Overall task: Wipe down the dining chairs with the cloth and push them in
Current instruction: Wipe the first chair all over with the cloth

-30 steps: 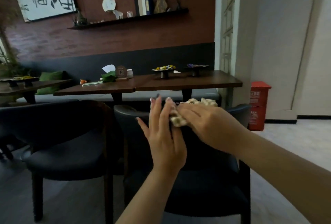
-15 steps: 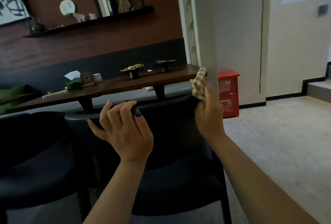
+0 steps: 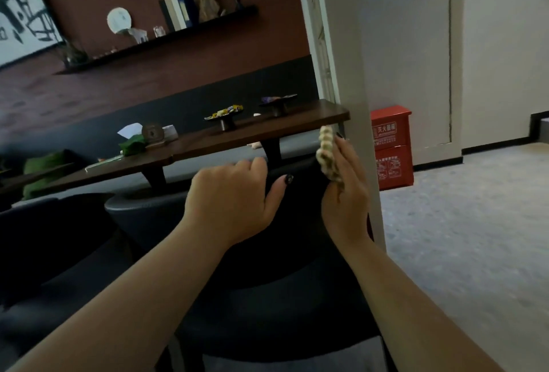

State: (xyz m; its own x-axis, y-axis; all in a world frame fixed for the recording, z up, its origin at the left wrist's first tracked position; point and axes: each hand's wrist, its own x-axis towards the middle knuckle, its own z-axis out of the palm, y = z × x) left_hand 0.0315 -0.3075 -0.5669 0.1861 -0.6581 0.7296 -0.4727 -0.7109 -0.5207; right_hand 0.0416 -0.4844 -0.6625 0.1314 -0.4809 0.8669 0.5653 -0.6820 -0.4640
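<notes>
A: What's changed in the last second?

B: The left hand [image 3: 234,196] was flat against the cloth [image 3: 326,153]; now it is clamped over the top rail of the dining chair [image 3: 142,211], fingers curled behind, thumb in front.

A: And the cloth?

B: At two o'clock from that hand, bunched in the right hand [image 3: 346,193], pressed against the backrest's right end, beside the white pillar [image 3: 356,104].

A: Meaning?

B: Probably the rail's end is being wiped. The chair isn't pushed under the wooden table [image 3: 267,131] yet.
</notes>
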